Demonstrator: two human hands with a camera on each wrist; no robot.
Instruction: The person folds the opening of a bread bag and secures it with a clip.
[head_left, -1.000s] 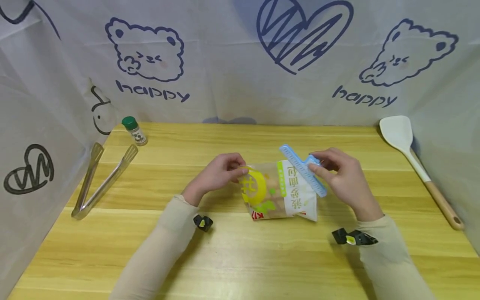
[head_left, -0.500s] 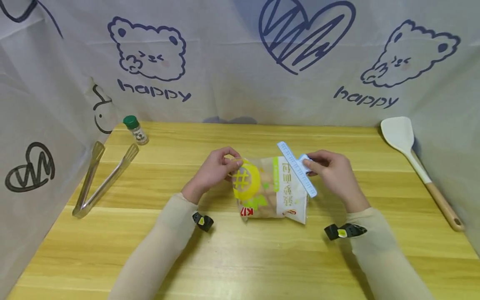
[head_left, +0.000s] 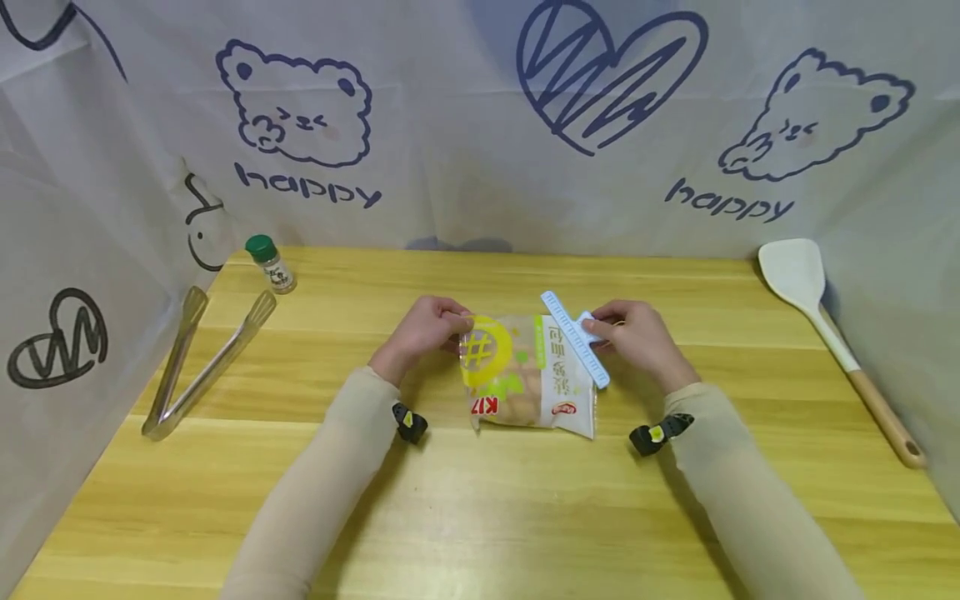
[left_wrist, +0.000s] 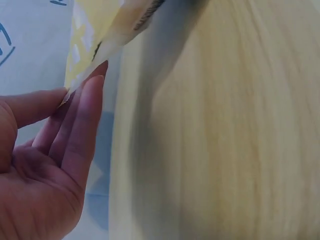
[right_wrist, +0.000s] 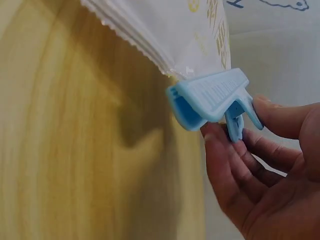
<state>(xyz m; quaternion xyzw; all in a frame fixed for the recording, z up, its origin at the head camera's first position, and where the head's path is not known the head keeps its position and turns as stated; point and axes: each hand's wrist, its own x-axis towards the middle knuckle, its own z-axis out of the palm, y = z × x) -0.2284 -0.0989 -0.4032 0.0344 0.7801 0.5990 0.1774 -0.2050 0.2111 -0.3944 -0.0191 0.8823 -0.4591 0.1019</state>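
Observation:
A clear-and-white plastic bread bag [head_left: 525, 375] with a yellow circle print hangs between both hands over the wooden table. At its left upper corner, my left hand [head_left: 427, 332] pinches the film between thumb and fingers, as the left wrist view [left_wrist: 55, 145] also shows. A long light-blue bag clip [head_left: 574, 340] lies slantwise across the bag's white right end. My right hand [head_left: 636, 337] holds the clip's handle between thumb and fingers. In the right wrist view the clip [right_wrist: 212, 97] sits at the crimped edge of the bag [right_wrist: 165, 35].
Metal tongs [head_left: 202, 375] lie spread on the left of the table [head_left: 450, 517]. Behind them stands a green-capped seasoning jar [head_left: 272, 265]. A white spatula [head_left: 832, 333] with a wooden handle lies at the right. White printed cloth [head_left: 450, 125] walls the back and sides.
Both hands, the bag and the clip have shifted left, the right hand the most. The bag's printed face has turned more toward the head camera.

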